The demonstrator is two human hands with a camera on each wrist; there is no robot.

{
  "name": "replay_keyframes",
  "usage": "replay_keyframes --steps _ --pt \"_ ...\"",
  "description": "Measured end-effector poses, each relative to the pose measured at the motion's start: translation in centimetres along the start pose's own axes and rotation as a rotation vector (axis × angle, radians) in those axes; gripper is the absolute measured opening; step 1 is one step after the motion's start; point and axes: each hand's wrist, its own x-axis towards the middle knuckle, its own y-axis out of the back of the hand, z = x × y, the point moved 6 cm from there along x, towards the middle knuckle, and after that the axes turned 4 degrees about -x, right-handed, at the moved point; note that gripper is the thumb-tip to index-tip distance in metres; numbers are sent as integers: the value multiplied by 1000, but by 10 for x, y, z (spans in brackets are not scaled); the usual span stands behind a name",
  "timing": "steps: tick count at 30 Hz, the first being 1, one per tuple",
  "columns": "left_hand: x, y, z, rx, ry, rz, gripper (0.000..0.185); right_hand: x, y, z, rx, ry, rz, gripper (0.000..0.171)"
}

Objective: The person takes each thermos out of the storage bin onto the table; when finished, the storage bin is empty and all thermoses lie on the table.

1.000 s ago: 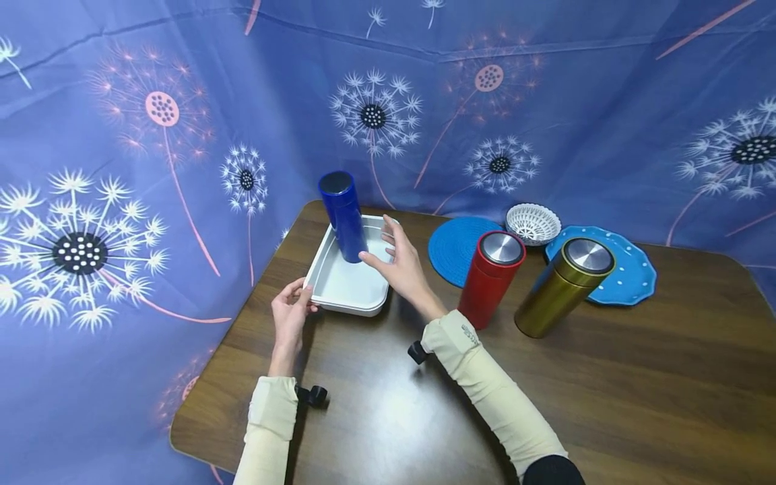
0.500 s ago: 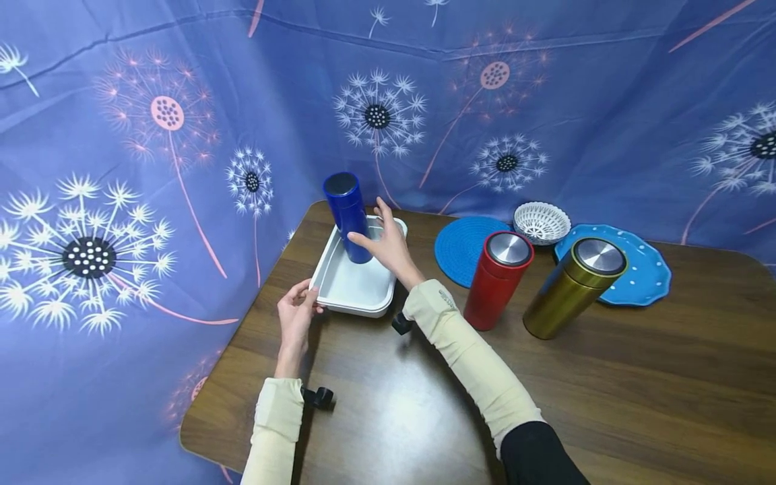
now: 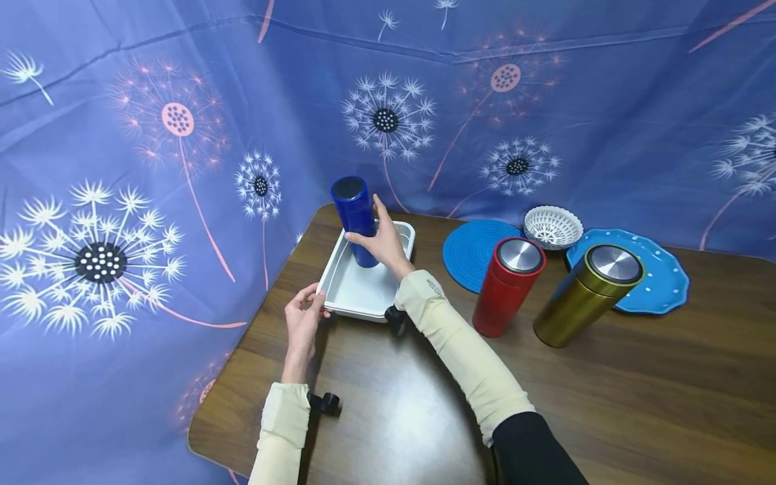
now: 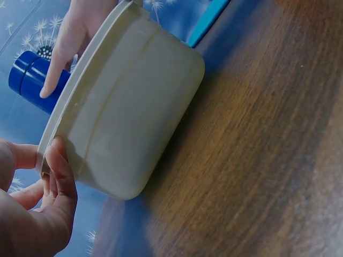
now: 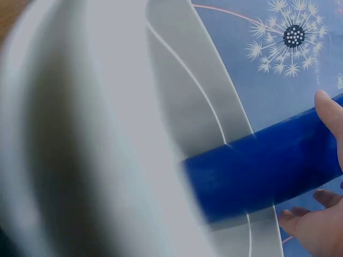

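A blue thermos bottle (image 3: 358, 219) stands in a deep white tray (image 3: 347, 291) near the table's far left corner. My left hand (image 3: 304, 320) pinches the tray's near left corner by the rim, thumb over it and fingers below, as the left wrist view shows (image 4: 45, 198). My right hand (image 3: 384, 239) is at the blue bottle, its thumb on the bottle's side. In the right wrist view its other fingers (image 5: 311, 222) lie along the bottle's opposite side, with a small gap visible. The bottle's base is partly hidden there by the blurred tray wall.
To the right stand a red thermos bottle (image 3: 503, 289) and a gold one (image 3: 582, 300). Behind them are a round blue placemat (image 3: 469, 259), a white openwork bowl (image 3: 553, 227) and a blue dotted plate (image 3: 661, 283). A dandelion-patterned cloth (image 3: 461, 121) hangs behind the wooden table (image 3: 606, 404).
My right hand has moved left and in towards the blue bottle, its thumb now on the bottle. My left hand keeps its pinch on the tray. The head view has shifted slightly left.
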Motion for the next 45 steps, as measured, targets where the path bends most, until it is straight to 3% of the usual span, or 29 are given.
replay_keyframes --steps 5,13,26,36,45 --pt "-5 -2 -3 -5 10 6 29 -2 -3 3 10 0 -6 97" --pt "-7 -5 -7 -22 14 3 30 -4 4 3 -90 7 41 78" --pt "-6 -3 -7 -25 16 10 29 -11 17 -2 -127 14 64 76" --pt "-1 -3 -2 -16 -14 0 29 -22 47 -40 -92 76 99 78" --pt "3 -3 2 -29 -21 18 28 -47 78 -83 5 197 118 75"
